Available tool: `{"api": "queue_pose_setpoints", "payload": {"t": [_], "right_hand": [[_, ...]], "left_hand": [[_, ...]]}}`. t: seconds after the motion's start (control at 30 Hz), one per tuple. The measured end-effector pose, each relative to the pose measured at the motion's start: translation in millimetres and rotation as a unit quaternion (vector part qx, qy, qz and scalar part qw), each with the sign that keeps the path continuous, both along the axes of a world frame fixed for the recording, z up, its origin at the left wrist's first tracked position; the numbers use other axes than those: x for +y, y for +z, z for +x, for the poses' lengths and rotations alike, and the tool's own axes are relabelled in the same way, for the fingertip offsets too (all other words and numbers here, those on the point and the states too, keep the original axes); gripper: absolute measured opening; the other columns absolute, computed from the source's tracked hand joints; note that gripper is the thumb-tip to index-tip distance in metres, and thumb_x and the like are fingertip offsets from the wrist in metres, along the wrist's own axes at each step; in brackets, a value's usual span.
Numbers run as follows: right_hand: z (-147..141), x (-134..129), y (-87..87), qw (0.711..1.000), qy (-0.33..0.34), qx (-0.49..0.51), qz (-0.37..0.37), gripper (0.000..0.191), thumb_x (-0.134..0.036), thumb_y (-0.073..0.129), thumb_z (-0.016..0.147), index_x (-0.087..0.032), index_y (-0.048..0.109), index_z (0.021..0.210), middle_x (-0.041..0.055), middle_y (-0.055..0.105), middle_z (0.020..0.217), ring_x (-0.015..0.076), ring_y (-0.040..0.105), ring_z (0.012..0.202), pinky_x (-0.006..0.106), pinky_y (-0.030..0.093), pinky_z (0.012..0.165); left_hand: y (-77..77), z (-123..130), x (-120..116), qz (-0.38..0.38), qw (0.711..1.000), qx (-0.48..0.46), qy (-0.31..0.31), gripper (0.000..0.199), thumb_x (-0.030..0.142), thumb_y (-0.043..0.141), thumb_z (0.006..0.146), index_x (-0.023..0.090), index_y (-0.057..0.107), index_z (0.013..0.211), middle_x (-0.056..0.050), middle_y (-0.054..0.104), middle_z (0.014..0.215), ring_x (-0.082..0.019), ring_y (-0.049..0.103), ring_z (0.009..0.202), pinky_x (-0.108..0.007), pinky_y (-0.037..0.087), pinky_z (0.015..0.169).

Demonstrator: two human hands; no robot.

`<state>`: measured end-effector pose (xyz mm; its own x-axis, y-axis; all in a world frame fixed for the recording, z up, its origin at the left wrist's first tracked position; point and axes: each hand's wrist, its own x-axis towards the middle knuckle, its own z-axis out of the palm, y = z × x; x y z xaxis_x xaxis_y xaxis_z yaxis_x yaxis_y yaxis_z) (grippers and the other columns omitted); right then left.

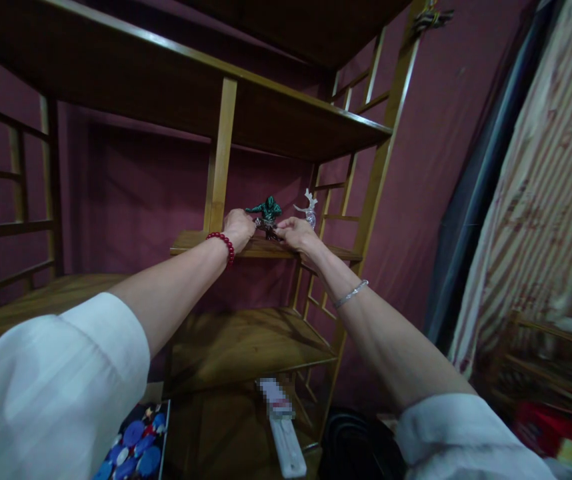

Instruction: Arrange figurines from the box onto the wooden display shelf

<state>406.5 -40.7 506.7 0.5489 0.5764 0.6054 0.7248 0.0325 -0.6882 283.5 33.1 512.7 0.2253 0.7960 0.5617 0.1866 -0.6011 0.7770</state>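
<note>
A small dark green figurine [269,209] with a rough, dark base stands on the raised wooden shelf [251,249], near its front edge. My left hand [239,228] grips the base from the left, its fingers curled in. From the other side my right hand [297,235] pinches the base between thumb and fingers. Just behind my right hand is a pale, clear deer-like ornament with antlers [309,207], its lower part hidden by the hand. A red bead bracelet [227,248] circles my left wrist, and a silver bangle [352,293] my right.
The wooden shelving unit [223,153] has an upright post left of the figurine and another board overhead. Below lie a long white object [286,443], partly blurred out, and a box of blue caps [136,433]. A striped curtain [541,160] hangs at right.
</note>
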Motion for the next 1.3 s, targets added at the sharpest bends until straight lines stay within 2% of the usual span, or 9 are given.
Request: {"api": "queue_pose_setpoints", "payload": {"t": [0.27,0.6,0.9,1.3], "right_hand": [[-2,-1,-0.9,1.000,-0.018,-0.012,-0.015,0.013,-0.018,0.067,0.065,-0.015,0.056,0.073,-0.0041,0.056,0.053,0.0059,0.049,0.044,0.017,0.040,0.048],[-7,0,-2.9,0.997,-0.039,-0.047,-0.046,0.014,-0.024,0.063,0.067,-0.016,0.059,0.077,-0.0022,0.060,0.062,0.0068,0.049,0.050,0.018,0.036,0.049],[-3,4,-4.3,0.992,-0.070,-0.094,-0.054,0.013,-0.022,0.064,0.064,-0.018,0.059,0.076,-0.0022,0.061,0.067,0.0086,0.052,0.057,0.019,0.038,0.055],[1,6,-6.2,0.991,-0.056,-0.106,-0.052,0.016,-0.023,0.065,0.063,-0.018,0.060,0.077,-0.0015,0.062,0.070,0.0096,0.055,0.061,0.020,0.040,0.059]], "left_hand": [[-1.1,-3,-5,-0.034,0.999,-0.024,-0.025,0.012,0.012,0.064,0.063,0.011,0.061,0.075,-0.007,0.061,0.072,-0.013,0.053,0.065,-0.024,0.039,0.059],[-0.2,-7,-14,-0.079,0.994,-0.069,-0.030,0.018,0.009,0.063,0.062,0.008,0.060,0.079,-0.007,0.059,0.068,-0.013,0.053,0.064,-0.024,0.041,0.058],[-1.9,-5,-13,-0.091,0.993,-0.074,-0.033,0.015,0.005,0.064,0.058,0.010,0.057,0.070,-0.004,0.056,0.061,-0.012,0.052,0.059,-0.024,0.040,0.054],[-3.5,-8,-16,-0.061,0.997,-0.048,-0.029,0.008,0.009,0.063,0.060,0.008,0.058,0.066,-0.006,0.055,0.063,-0.013,0.054,0.060,-0.024,0.041,0.054]]}}
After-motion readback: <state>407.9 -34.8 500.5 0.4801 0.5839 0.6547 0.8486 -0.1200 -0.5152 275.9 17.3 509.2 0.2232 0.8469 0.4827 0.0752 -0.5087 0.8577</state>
